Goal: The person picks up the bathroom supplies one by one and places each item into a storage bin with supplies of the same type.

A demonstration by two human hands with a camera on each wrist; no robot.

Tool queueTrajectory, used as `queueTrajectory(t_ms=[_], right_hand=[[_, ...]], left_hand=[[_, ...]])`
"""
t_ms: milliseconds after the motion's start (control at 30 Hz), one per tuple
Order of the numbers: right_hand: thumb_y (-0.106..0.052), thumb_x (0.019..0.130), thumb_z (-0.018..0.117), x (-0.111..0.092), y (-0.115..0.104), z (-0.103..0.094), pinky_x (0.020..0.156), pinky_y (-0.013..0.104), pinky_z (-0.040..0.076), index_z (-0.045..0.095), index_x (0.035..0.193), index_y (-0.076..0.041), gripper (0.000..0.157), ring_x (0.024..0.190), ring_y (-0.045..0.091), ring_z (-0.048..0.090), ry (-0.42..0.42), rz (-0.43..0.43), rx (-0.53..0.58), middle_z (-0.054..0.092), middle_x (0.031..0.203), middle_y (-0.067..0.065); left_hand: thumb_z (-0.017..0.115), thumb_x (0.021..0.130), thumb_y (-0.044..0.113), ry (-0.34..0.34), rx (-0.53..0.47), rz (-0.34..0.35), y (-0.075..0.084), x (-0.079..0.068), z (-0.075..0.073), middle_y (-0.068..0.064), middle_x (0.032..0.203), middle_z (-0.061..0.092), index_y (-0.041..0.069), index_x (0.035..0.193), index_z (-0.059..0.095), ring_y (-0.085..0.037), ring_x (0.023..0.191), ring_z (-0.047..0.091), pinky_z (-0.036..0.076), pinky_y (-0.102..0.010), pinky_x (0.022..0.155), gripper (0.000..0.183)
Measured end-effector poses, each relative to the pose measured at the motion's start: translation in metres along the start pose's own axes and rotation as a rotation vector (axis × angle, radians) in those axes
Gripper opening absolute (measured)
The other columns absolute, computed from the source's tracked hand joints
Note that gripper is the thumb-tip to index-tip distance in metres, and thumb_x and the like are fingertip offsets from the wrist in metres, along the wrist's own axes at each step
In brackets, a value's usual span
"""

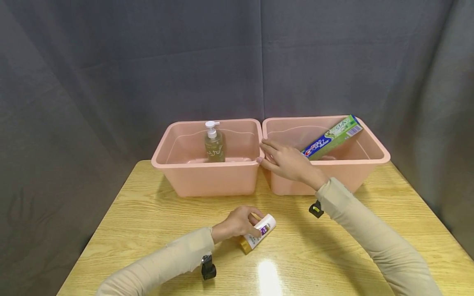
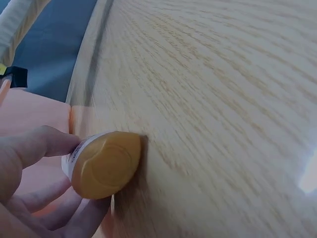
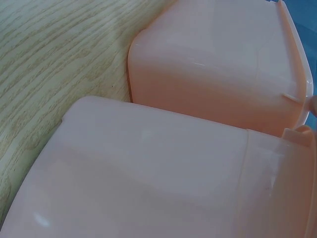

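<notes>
My left hand (image 1: 242, 222) holds a small white bottle (image 1: 266, 225) between thumb and fingers, low over the wooden table. The bottle has a purple-marked label and lies slanted, its gold oval cap (image 2: 109, 166) toward the near side. My right hand (image 1: 286, 161) reaches over the meeting corners of two pink bins, fingers extended, with fingertips right at the rim of the left bin (image 1: 209, 181). In the right wrist view only a fingertip (image 3: 313, 105) shows at the rim. The right bin (image 1: 355, 169) is partly behind that hand.
A green pump bottle (image 1: 214, 146) with a white pump stands in the left bin. A green and blue toothpaste box (image 1: 331, 139) leans diagonally in the right bin, its upper end at the back rim. A dark curtain (image 1: 207, 61) hangs behind the table (image 1: 148, 230).
</notes>
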State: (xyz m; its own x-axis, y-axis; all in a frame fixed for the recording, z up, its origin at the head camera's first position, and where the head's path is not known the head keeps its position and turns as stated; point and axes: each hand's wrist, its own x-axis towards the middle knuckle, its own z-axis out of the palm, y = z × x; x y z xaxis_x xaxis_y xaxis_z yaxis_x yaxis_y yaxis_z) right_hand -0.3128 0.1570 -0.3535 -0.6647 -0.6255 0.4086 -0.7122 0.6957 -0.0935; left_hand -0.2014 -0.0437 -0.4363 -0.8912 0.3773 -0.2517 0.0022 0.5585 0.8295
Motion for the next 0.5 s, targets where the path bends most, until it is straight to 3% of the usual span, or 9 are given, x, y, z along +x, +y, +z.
queueTrajectory(t_ms=[233, 500], right_hand=[[-0.048, 0.103, 0.045, -0.0010, -0.0004, 0.0002, 0.104, 0.050, 0.044, 0.050, 0.143, 0.000, 0.063, 0.126, 0.037, 0.053, -0.010, 0.011, 0.017, 0.048, 0.146, 0.017], [-0.046, 0.103, 0.046, -0.0004, -0.0003, -0.0016, 0.103, 0.051, 0.044, 0.050, 0.142, 0.001, 0.061, 0.126, 0.038, 0.052, 0.006, -0.015, -0.004, 0.048, 0.146, 0.019]], left_hand=[[0.082, 0.069, -0.010, -0.053, -0.138, -0.059, -0.0065, 0.0020, -0.0028, -0.010, 0.086, 0.067, 0.000, 0.109, 0.069, -0.022, 0.077, 0.066, 0.059, -0.033, 0.066, 0.044], [0.081, 0.068, -0.011, -0.057, -0.188, -0.076, -0.0082, 0.0032, -0.0077, -0.012, 0.089, 0.067, -0.002, 0.111, 0.068, -0.023, 0.079, 0.066, 0.059, -0.033, 0.068, 0.046]])
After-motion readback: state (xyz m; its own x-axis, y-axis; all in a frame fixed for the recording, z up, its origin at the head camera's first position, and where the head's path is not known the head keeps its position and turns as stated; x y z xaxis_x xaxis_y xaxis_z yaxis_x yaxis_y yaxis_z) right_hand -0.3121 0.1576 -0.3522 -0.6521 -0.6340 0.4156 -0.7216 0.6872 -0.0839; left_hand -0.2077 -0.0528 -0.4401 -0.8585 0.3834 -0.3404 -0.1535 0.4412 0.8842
